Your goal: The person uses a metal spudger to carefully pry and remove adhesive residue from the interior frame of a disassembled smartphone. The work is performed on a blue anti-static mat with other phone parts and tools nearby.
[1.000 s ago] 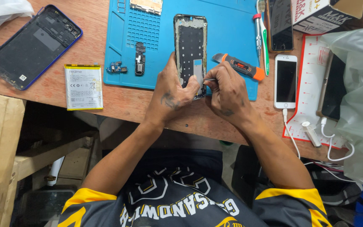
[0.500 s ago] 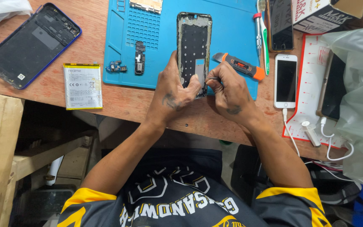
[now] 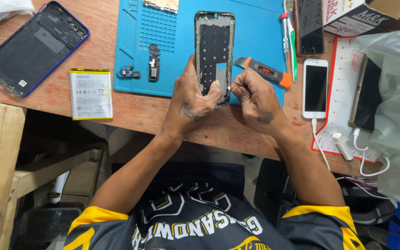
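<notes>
A bare black phone frame (image 3: 214, 46) lies lengthwise on a blue work mat (image 3: 172, 46). My left hand (image 3: 191, 104) grips its near end, thumb pressed on the frame's lower part. Beside it, my right hand (image 3: 254, 99) is closed around thin metal tweezers (image 3: 236, 84) whose tip meets the frame's lower right edge. An orange and grey utility knife (image 3: 265, 71) lies on the mat just beyond my right hand.
On the mat lie small phone parts (image 3: 153, 68) and a small circuit board (image 3: 128, 72). A battery (image 3: 90, 93) and a blue phone back shell (image 3: 33, 46) rest on the wooden table at left. A white phone (image 3: 315, 88), cables, screwdriver (image 3: 285, 39) and plastic bag (image 3: 394, 115) crowd the right.
My right hand has drawn slightly right and back from the frame, with the tweezers' tip still at its lower edge. My left hand keeps its grip.
</notes>
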